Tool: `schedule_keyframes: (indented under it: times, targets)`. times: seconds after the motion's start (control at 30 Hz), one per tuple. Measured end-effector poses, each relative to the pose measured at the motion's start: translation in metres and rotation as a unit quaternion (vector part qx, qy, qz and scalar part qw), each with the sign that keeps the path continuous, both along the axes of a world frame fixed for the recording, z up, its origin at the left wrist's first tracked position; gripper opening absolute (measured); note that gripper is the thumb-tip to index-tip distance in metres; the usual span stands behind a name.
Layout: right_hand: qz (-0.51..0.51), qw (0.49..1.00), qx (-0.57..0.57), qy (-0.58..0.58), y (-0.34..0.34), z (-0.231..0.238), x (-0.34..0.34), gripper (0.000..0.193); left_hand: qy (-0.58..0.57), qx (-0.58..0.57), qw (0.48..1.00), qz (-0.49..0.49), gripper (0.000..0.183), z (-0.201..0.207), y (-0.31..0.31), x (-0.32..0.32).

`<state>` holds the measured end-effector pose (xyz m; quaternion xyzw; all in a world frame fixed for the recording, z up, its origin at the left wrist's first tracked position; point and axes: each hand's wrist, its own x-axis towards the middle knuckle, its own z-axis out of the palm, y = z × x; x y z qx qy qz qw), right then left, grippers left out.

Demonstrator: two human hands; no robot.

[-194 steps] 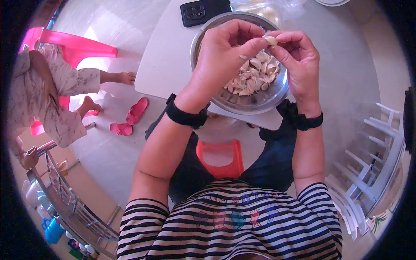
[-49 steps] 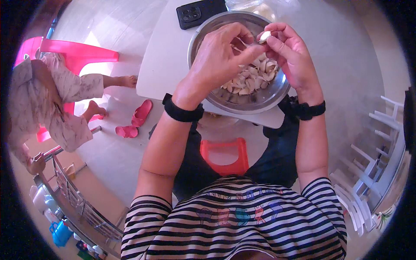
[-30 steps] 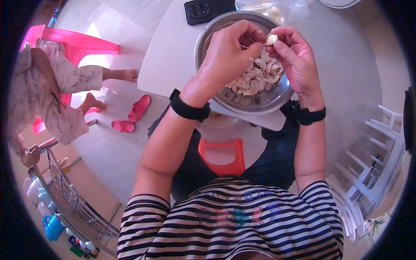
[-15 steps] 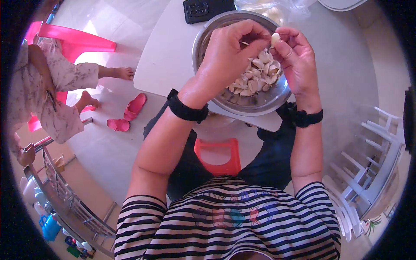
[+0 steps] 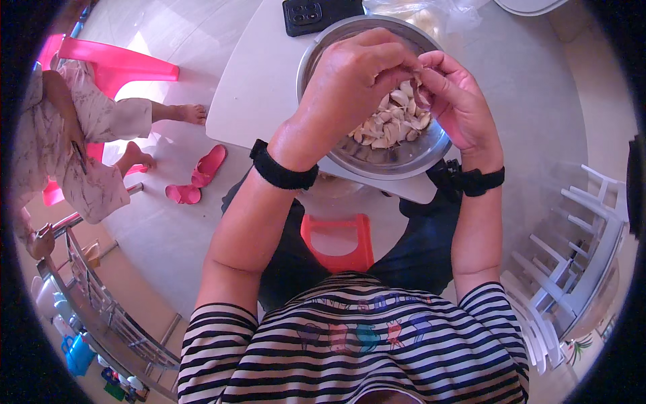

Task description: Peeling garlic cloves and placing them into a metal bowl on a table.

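Note:
My left hand [image 5: 353, 84] and my right hand [image 5: 461, 104] meet at the fingertips over a steel bowl [image 5: 380, 159]. Both are closed in a pinch. A thin piece of garlic skin [image 5: 420, 93] shows just below the joined fingertips. The garlic clove between my right thumb and fingers is mostly hidden now; what my left fingers pinch is covered by the hand. Inside the bowl lies a heap of unpeeled garlic cloves [image 5: 387, 126], whitish with some purple tint.
The bowl stands on a white table [image 5: 245, 87]. Beyond it lie a black phone [image 5: 321, 15] and a clear plastic bag [image 5: 431, 15]. Seated at left is another person [image 5: 87, 141] near pink slippers [image 5: 202, 175]. A red stool [image 5: 338, 246] is below; white racks [image 5: 585, 236] stand right.
The pale clove visible in my right fingers is now mostly covered. My fingertips have come together, and a strip of skin shows beneath them. My right hand has tilted slightly.

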<state>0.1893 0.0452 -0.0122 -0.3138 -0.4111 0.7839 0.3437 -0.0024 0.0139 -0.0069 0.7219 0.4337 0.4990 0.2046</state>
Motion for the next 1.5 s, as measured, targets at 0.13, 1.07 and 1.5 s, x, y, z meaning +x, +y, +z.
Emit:
schedule_keyframes:
  times: [0.13,1.07,1.5]
  targets:
    - [0.006,1.000,-0.015,0.006,0.000,0.001,0.000,0.019,0.013,0.013,1.000,-0.006,0.014,0.000,0.000,-0.002]
    - [-0.024,0.999,-0.007,0.024,0.000,0.004,0.000,0.016,-0.150,-0.146,0.978,-0.014,0.015,0.008,-0.005,0.006]
    - [-0.030,0.999,0.008,0.009,0.000,0.002,0.000,0.017,-0.120,-0.173,0.977,-0.034,0.019,0.000,-0.003,0.006]
